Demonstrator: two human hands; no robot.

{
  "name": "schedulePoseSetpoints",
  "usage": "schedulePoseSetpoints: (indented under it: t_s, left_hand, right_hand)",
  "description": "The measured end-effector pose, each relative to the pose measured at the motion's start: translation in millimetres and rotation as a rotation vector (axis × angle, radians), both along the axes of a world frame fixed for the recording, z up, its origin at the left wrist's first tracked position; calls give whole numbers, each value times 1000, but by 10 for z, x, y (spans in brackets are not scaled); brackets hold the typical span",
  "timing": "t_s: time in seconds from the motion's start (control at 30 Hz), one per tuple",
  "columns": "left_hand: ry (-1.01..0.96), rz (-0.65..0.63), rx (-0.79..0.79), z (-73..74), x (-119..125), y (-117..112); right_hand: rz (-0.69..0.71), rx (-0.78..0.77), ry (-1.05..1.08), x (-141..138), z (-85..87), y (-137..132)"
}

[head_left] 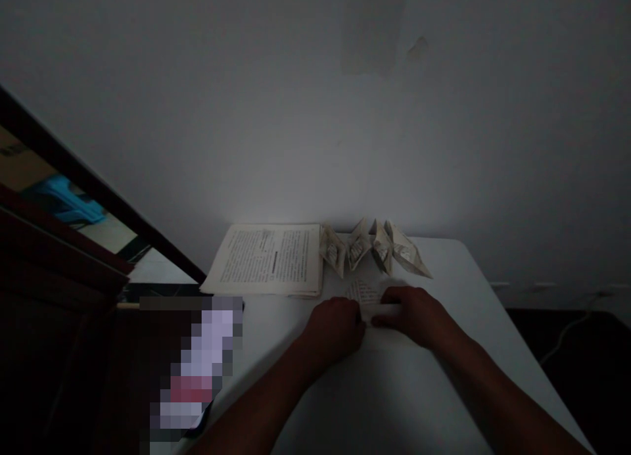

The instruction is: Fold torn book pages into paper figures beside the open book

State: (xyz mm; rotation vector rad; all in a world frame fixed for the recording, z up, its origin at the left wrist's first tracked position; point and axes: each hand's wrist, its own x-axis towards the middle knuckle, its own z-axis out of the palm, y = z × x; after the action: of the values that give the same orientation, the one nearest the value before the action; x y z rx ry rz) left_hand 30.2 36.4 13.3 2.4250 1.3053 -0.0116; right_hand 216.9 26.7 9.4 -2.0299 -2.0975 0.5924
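Observation:
A partly folded sheet of printed paper [363, 293] lies on the white table, its upper part a triangle with a plain strip across the bottom. My left hand [336, 323] is closed on the left end of that strip. On the right end, my right hand [413, 315] pinches the paper between thumb and fingers. Just behind my hands several folded paper boats stand in a row, among them one at the left [333, 250] and one at the right [408, 250]. Part of the folded paper is hidden by my fingers.
A stack of printed pages [269, 258] lies at the table's back left, beside the boats. A blurred-out phone-like object [202, 363] sits on the left edge of the table [394, 402]. Behind rises a grey wall [296, 113]; a white cable [566, 336] hangs at the right.

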Motion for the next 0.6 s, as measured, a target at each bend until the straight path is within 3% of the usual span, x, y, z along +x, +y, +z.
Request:
schedulePoseSetpoints:
  t_s: [0.6]
  left_hand:
    - [-16, 8, -30, 40, -12, 17]
  right_hand:
    - [-104, -129, 145, 576, 17, -65]
